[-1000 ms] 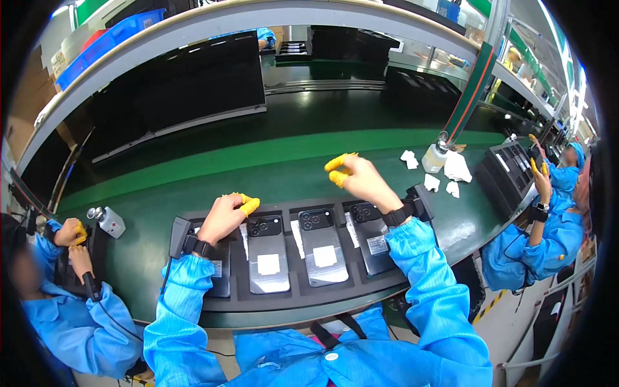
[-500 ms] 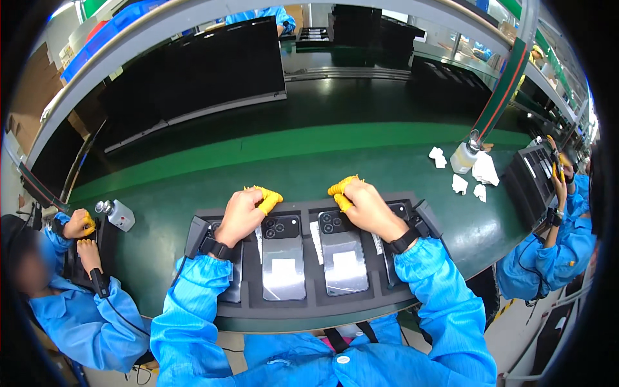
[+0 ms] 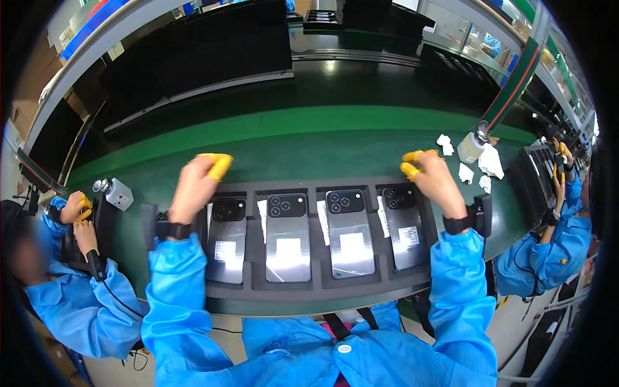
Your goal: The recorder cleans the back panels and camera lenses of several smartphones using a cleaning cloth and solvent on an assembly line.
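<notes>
As four phones (image 3: 316,238) are seated face-down in separate foam pockets, they are kept apart and steady, camera ends turned away from the person. The backs are seen as glossy grey w/ dark camera blocks and a white sticker on each. The black tray (image 3: 322,287) is set at the near edge of the green worktop (image 3: 309,155). It is flanked at its far corners by both hands: left hand (image 3: 193,187) and right hand (image 3: 437,180), yellow-capped fingers curled loosely, nothing clamped in either grip. White wipes (image 3: 487,164) lie to the right; co-workers in blue sleeves are seen at both sides.
</notes>
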Demonstrator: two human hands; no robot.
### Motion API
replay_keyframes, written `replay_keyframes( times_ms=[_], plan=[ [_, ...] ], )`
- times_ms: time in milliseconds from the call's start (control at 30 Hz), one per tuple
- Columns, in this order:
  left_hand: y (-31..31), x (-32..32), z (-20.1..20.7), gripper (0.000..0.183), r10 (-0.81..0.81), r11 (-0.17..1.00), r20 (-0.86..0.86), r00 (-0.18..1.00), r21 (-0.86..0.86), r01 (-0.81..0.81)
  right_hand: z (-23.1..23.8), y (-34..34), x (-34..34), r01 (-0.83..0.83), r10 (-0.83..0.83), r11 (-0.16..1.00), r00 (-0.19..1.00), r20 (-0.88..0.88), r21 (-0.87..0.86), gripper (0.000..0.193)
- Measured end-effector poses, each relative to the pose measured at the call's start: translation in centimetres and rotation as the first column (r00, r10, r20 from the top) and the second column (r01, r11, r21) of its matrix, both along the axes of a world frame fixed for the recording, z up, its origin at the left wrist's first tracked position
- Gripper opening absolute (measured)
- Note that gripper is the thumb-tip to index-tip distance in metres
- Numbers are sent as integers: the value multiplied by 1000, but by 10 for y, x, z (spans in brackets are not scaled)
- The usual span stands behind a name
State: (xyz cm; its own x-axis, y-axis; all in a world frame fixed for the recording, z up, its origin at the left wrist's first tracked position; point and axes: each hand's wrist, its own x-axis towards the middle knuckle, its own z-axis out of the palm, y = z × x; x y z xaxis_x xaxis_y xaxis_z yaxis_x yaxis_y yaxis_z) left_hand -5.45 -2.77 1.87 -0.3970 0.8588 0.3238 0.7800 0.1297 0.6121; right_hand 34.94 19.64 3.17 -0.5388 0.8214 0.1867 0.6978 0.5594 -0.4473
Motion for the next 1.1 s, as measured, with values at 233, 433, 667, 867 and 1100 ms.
replay_keyframes(
  times_ms=[233, 433, 667, 867, 1100],
  plan=[
    [-73, -24, -63, 44, -84, 968, 693, 716, 227, -106, -48, -27, 64, -142, -161, 889, 793, -587, -436, 55],
    [-87, -7, -50, 50, -334, 891, 660, 673, 454, -3, -48, -43, 57, -372, -177, 842, 493, -852, -391, 50],
    [-108, 18, -33, 61, -495, 748, 645, 582, 657, -92, -27, -54, 62, -549, -70, 808, 273, -959, -216, 50],
    [-112, 14, -32, 58, -532, 715, 623, 573, 693, -90, -34, -46, 63, -571, -34, 801, 258, -966, -181, 51],
    [-109, 35, -19, 58, -575, 658, 598, 558, 744, -120, -27, -51, 79, -504, 61, 861, 240, -969, -71, 56]
  ],
)
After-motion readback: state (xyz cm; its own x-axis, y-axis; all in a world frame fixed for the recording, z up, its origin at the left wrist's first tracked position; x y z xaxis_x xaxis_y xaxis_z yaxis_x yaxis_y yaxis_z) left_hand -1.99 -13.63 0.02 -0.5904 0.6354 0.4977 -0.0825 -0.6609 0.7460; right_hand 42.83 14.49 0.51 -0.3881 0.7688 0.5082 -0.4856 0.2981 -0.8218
